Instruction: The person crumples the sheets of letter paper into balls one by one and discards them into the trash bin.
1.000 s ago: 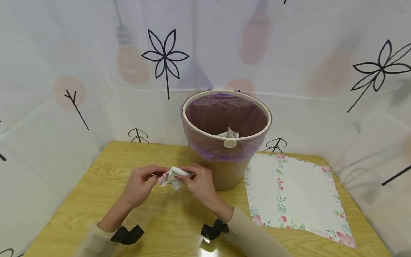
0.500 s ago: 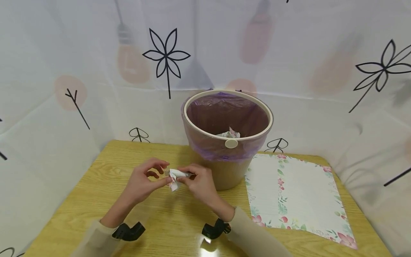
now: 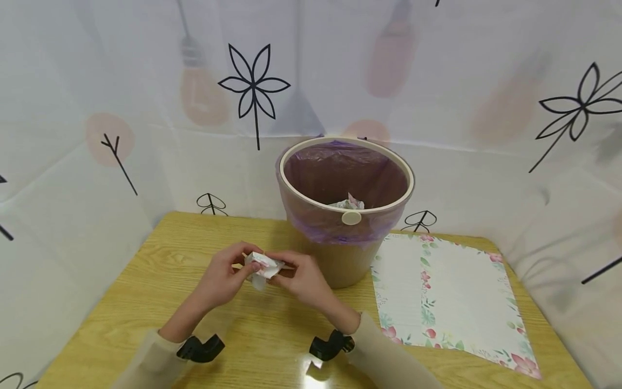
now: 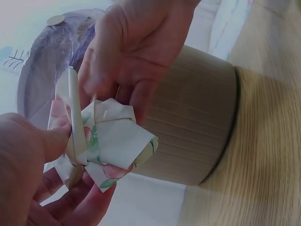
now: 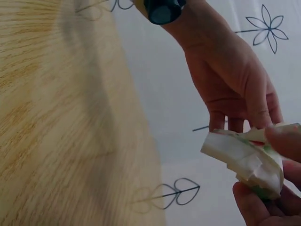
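A small wad of folded, crumpled paper (image 3: pixel 264 265) with a pink and green floral print is held above the table in front of the bin. My left hand (image 3: pixel 221 281) pinches its left side between thumb and fingers. On the other side my right hand (image 3: pixel 306 278) pinches it too, with the thumb in front. The left wrist view shows the paper's (image 4: pixel 120 139) loose flaps and creases, with my right hand (image 4: pixel 141 52) behind them. In the right wrist view, the paper (image 5: pixel 244 157) lies between both hands' fingertips.
Just behind my hands stands a beige trash bin (image 3: pixel 335 265) with a purple plastic liner (image 3: pixel 320 224) over its rim. Crumpled floral paper (image 3: pixel 351 203) lies inside. A flat floral-bordered sheet (image 3: pixel 466 292) covers the right of the wooden table (image 3: pixel 146 302). A patterned cloth hangs around.
Half a second ago my left fingers were spread, with the thumb at the paper; now they pinch it again. The wad has turned and changed shape. My right hand has stayed on it.
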`<action>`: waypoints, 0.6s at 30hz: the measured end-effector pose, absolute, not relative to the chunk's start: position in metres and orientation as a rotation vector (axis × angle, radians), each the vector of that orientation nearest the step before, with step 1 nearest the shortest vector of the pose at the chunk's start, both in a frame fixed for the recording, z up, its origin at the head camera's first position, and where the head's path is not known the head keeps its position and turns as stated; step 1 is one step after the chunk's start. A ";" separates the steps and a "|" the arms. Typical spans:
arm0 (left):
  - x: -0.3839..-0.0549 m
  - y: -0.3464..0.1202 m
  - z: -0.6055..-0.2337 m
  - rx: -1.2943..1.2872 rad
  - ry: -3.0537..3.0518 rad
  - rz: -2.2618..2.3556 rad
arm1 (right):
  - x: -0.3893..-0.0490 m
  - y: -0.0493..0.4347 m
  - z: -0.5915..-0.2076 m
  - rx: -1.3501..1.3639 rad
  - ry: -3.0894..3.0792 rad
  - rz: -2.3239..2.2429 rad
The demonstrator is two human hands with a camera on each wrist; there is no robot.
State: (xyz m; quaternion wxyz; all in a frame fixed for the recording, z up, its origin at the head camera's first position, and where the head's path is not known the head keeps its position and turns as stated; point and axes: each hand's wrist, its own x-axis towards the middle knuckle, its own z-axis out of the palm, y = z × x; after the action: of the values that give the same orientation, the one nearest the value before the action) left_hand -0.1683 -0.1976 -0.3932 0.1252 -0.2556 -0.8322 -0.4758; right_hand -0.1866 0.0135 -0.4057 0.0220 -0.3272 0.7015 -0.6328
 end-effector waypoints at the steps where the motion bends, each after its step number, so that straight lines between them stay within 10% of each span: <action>1: -0.169 -0.198 -0.393 -0.737 -2.425 -1.368 | -0.187 0.014 -0.405 -1.020 2.142 -1.941; 18: -0.163 -0.199 -0.391 -0.761 -2.457 -1.580 | -0.187 0.014 -0.401 -0.761 2.312 -1.901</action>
State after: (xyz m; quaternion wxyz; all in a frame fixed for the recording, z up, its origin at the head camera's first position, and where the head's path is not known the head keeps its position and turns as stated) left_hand -0.1628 -0.1991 -0.3909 0.0617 -0.2516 -0.8124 -0.5224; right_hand -0.1869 0.0137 -0.4013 0.0267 -0.2464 0.7484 -0.6153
